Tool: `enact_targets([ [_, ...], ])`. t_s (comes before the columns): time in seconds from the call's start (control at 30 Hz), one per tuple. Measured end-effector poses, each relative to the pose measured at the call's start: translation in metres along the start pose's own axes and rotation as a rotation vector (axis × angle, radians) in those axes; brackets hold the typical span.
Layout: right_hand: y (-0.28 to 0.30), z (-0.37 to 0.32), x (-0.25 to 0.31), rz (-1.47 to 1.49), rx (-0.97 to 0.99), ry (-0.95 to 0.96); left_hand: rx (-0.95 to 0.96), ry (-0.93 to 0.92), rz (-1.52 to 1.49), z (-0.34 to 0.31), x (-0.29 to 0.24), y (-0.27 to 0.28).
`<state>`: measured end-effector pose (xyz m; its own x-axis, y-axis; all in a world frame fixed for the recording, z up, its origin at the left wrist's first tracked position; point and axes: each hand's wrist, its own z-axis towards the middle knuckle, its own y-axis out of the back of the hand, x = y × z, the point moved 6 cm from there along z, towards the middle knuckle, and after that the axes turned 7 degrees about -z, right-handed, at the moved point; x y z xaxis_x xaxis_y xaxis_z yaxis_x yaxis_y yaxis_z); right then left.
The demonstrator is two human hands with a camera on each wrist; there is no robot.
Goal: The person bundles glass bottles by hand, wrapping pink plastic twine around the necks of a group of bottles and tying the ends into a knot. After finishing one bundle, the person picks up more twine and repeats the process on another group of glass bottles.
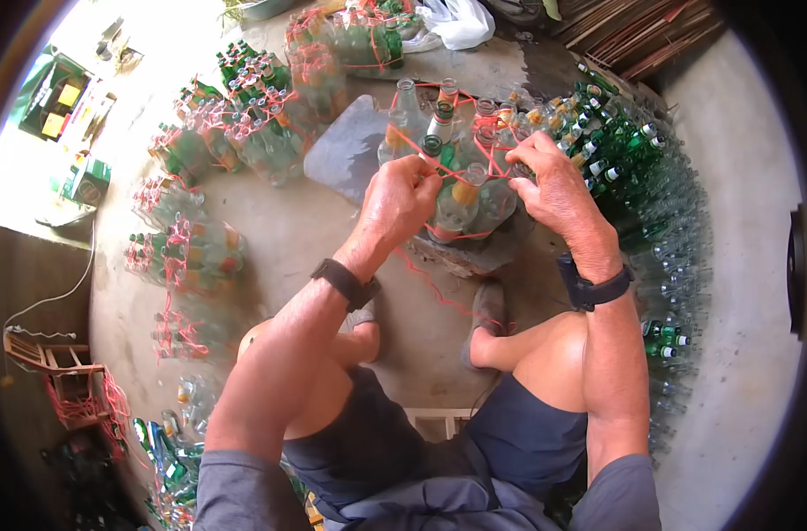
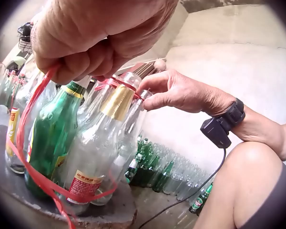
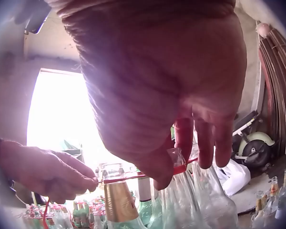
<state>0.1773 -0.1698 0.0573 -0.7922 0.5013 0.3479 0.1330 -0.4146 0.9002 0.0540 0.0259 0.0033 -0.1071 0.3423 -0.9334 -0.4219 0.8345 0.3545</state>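
A bundle of clear and green glass bottles [image 1: 457, 205] stands upright on a low dark block [image 2: 115, 210], with red plastic string [image 2: 31, 107] around the bodies and across the necks. My left hand [image 1: 398, 202] [image 2: 102, 36] curls its fingers around the string at the near left of the necks; in the right wrist view this hand [image 3: 45, 171] pinches a taut strand beside a gold-necked bottle [image 3: 120, 202]. At the right side of the necks, my right hand [image 1: 560, 188] [image 2: 181, 91] pinches the string between thumb and fingers, its other fingers [image 3: 223, 143] reaching down among the necks.
Tied bottle bundles [image 1: 195, 252] stand on the floor to the left and at the back. Many loose green and clear bottles [image 1: 629, 177] fill the right side along the wall. A white plastic bag [image 1: 461, 24] and wooden strips [image 1: 638, 31] lie at the back.
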Motion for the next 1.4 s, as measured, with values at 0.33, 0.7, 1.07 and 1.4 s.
enact_targets([
  [0.33,0.011,-0.003,0.020,-0.056,-0.062,0.128,-0.053,0.086,-0.046,0.005,0.012,-0.006],
  [0.7,0.012,0.013,0.038,0.047,-0.199,0.141,-0.132,0.193,0.014,0.000,0.006,-0.005],
  [1.07,0.017,0.012,0.007,0.060,-0.232,0.009,-0.235,0.131,0.013,0.001,0.007,-0.012],
  [1.4,0.003,0.025,0.038,0.108,-0.068,0.127,-0.278,0.179,0.032,-0.003,0.007,-0.016],
])
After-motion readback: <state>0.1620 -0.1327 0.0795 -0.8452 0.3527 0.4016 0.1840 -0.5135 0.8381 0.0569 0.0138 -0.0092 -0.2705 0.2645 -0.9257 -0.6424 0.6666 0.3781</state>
